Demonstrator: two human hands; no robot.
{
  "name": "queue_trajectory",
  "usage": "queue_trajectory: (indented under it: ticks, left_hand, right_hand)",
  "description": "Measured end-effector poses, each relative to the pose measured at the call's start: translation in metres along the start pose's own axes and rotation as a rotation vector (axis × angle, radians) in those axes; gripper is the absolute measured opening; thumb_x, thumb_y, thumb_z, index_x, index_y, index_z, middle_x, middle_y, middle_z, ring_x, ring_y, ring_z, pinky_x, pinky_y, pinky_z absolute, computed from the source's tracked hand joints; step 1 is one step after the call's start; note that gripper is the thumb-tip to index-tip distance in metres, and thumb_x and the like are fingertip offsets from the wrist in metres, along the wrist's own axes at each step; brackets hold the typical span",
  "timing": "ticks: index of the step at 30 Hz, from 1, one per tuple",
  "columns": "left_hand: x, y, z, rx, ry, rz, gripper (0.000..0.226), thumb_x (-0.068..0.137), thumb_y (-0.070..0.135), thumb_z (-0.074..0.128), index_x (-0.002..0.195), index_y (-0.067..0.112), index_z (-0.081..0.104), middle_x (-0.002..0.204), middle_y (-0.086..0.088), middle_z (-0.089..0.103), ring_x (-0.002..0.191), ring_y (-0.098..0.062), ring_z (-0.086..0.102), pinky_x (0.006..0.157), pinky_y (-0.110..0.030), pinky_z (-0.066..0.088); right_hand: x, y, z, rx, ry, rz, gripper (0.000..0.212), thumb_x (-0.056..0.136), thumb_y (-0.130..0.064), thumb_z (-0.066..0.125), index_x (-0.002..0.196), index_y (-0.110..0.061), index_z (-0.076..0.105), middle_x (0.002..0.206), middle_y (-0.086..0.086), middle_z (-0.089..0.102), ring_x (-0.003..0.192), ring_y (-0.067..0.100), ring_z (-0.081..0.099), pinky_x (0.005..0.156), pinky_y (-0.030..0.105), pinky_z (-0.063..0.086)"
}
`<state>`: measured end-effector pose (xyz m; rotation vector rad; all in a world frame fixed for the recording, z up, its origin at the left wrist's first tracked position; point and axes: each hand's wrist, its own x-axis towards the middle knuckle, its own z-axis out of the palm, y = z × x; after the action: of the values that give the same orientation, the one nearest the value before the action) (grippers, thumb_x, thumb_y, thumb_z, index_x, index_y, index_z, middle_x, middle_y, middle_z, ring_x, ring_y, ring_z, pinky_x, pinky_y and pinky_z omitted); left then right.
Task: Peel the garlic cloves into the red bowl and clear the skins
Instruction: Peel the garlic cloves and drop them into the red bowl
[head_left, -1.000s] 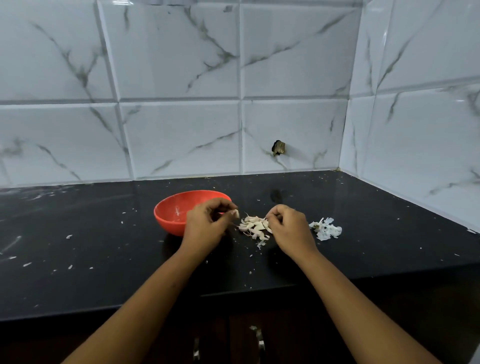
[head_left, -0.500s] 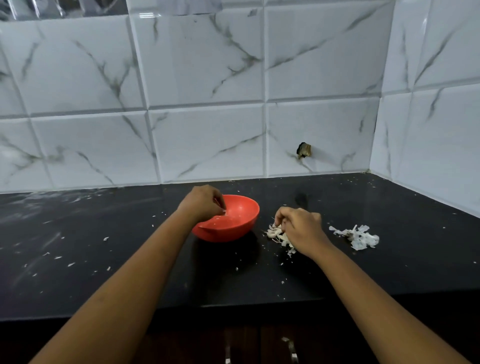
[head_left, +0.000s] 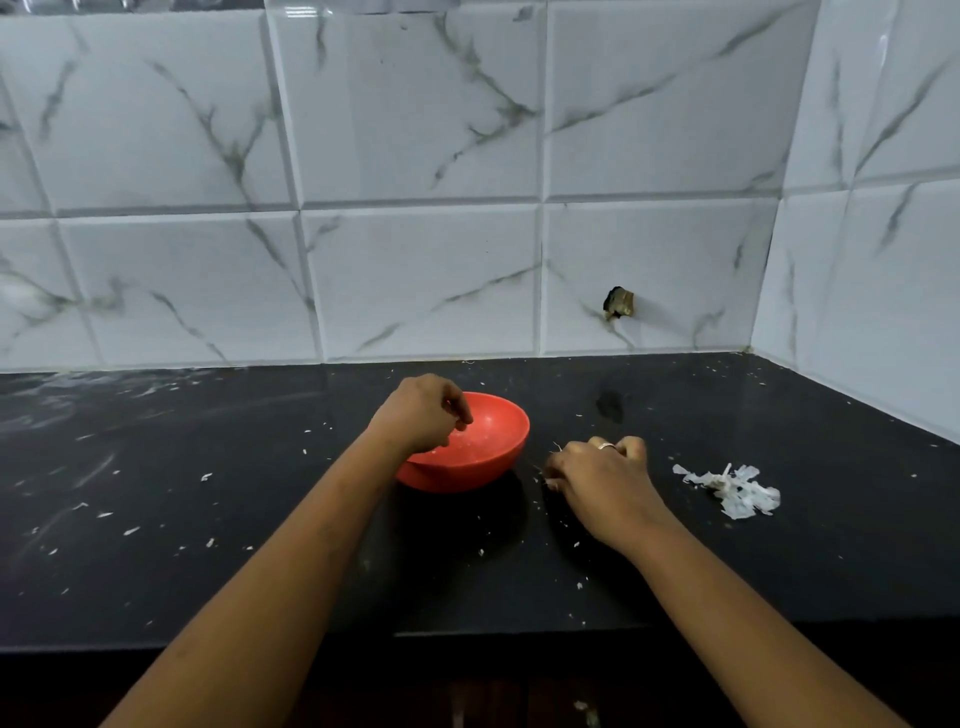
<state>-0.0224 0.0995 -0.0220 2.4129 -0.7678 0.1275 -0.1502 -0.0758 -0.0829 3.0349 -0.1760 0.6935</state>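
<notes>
**Left hand over the red bowl, right hand fisted on the counter beside it**

- Left hand (head_left: 423, 413): the forearm came in from bottom left and the wrist was bent down over the near-left rim of the red bowl (head_left: 467, 475). The fingers were curled, with the tips dipping inside the bowl. I couldn't tell whether anything was pinched between thumb and fingers, because the back of the hand blocked it.
- The bowl sat upright on the black countertop (head_left: 779, 561), mid-frame. Pale specks showed on its inner wall, and no whole clove was resolvable in there.
- Right hand (head_left: 602, 478): the forearm came in from bottom right. The hand was knuckles-up, low on the counter just right of the bowl and not touching it. The fingers were curled under, with a ring (head_left: 605, 445) on one of them. The grip was tight-looking, but its contents were hidden under the palm, so I couldn't say what it held.
- A pale garlic scrap (head_left: 549, 484) poked out at the thumb side of the right hand, against the counter.
- Skin pile (head_left: 732, 491): a white papery heap to the right of the right hand, clear of it and well apart from the bowl.
- Loose skin flecks (head_left: 130, 530) were scattered across the counter left of the left forearm, with a few more between the two arms.
- The backsplash was white marble-look tile (head_left: 415, 130), and one tile behind the right hand had a chipped hole (head_left: 618, 302).
</notes>
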Motion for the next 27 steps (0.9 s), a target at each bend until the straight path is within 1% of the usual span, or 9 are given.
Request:
queue_trajectory:
  ticks: [3, 5, 7, 9, 11, 14, 16, 22, 27]
  left_hand:
    - [-0.012, 0.007, 0.000, -0.127, 0.127, 0.035, 0.035, 0.080, -0.003, 0.050, 0.074, 0.027, 0.065, 0.074, 0.009, 0.070, 0.055, -0.004, 0.061, 0.076, -0.030, 0.056]
    - [-0.022, 0.016, 0.004, -0.153, 0.201, 0.110, 0.023, 0.083, 0.003, 0.060, 0.086, 0.024, 0.069, 0.079, 0.010, 0.069, 0.060, 0.005, 0.057, 0.076, -0.016, 0.050]
    - [-0.034, 0.031, 0.013, -0.207, 0.216, 0.211, 0.016, 0.084, 0.007, 0.066, 0.095, 0.018, 0.070, 0.084, 0.009, 0.068, 0.061, 0.013, 0.055, 0.070, -0.001, 0.040]
    - [-0.044, 0.045, 0.027, -0.259, 0.201, 0.284, 0.014, 0.083, 0.007, 0.069, 0.096, 0.014, 0.070, 0.085, 0.008, 0.069, 0.061, 0.018, 0.054, 0.067, 0.001, 0.037]
    - [-0.050, 0.053, 0.044, -0.262, 0.193, 0.300, 0.011, 0.081, 0.010, 0.071, 0.092, 0.014, 0.071, 0.086, 0.005, 0.071, 0.062, 0.014, 0.055, 0.065, -0.001, 0.036]
    - [-0.055, 0.061, 0.064, -0.205, 0.258, 0.314, 0.007, 0.082, 0.017, 0.072, 0.088, 0.018, 0.071, 0.079, 0.006, 0.071, 0.066, -0.005, 0.059, 0.067, -0.019, 0.045]
    - [-0.059, 0.067, 0.071, -0.210, 0.284, 0.347, 0.006, 0.081, 0.020, 0.073, 0.086, 0.019, 0.070, 0.063, 0.012, 0.060, 0.056, -0.005, 0.052, 0.062, -0.024, 0.042]
    - [-0.062, 0.068, 0.088, -0.547, 0.320, 0.284, 0.009, 0.077, 0.009, 0.076, 0.079, 0.016, 0.071, 0.073, 0.007, 0.070, 0.069, -0.012, 0.067, 0.070, -0.037, 0.055]
    - [-0.064, 0.067, 0.090, -0.569, 0.360, 0.320, 0.011, 0.078, 0.004, 0.073, 0.081, 0.014, 0.071, 0.077, 0.007, 0.071, 0.070, -0.010, 0.066, 0.069, -0.034, 0.054]
  right_hand:
    - [0.002, 0.000, 0.001, 0.031, 0.013, 0.034, 0.022, 0.101, -0.028, 0.041, 0.105, -0.030, 0.063, 0.106, -0.009, 0.061, 0.109, 0.013, 0.048, 0.079, 0.032, 0.014]
    - [0.002, 0.003, 0.001, 0.142, 0.056, 0.107, 0.022, 0.101, -0.029, 0.041, 0.105, -0.032, 0.063, 0.107, -0.012, 0.060, 0.110, 0.010, 0.047, 0.079, 0.030, 0.014]
    - [-0.001, 0.006, -0.002, 0.381, 0.122, 0.185, 0.021, 0.100, -0.025, 0.046, 0.101, -0.030, 0.066, 0.102, -0.016, 0.062, 0.105, 0.006, 0.051, 0.082, 0.028, 0.025]
    - [-0.007, 0.007, -0.008, 0.790, 0.185, 0.236, 0.019, 0.098, -0.018, 0.052, 0.095, -0.024, 0.069, 0.092, -0.017, 0.066, 0.095, 0.001, 0.060, 0.080, 0.017, 0.042]
    - [-0.016, 0.005, -0.016, 1.130, 0.221, 0.289, 0.019, 0.097, -0.014, 0.053, 0.092, -0.021, 0.070, 0.086, -0.013, 0.070, 0.083, -0.004, 0.063, 0.070, 0.008, 0.045]
    - [-0.026, 0.002, -0.021, 1.364, 0.225, 0.358, 0.020, 0.098, -0.010, 0.051, 0.091, -0.017, 0.069, 0.078, -0.007, 0.071, 0.067, -0.003, 0.061, 0.059, 0.013, 0.047]
    - [-0.031, 0.001, -0.022, 1.477, 0.218, 0.388, 0.020, 0.097, -0.009, 0.050, 0.091, -0.014, 0.068, 0.077, -0.004, 0.071, 0.068, 0.003, 0.063, 0.058, 0.017, 0.050]
    - [-0.039, 0.002, -0.026, 1.674, 0.220, 0.403, 0.017, 0.096, -0.004, 0.051, 0.092, -0.006, 0.067, 0.076, 0.004, 0.070, 0.068, 0.008, 0.066, 0.063, 0.019, 0.057]
    - [-0.039, 0.002, -0.025, 1.710, 0.221, 0.394, 0.013, 0.093, -0.003, 0.055, 0.093, -0.005, 0.067, 0.076, 0.006, 0.071, 0.069, 0.010, 0.067, 0.064, 0.018, 0.056]
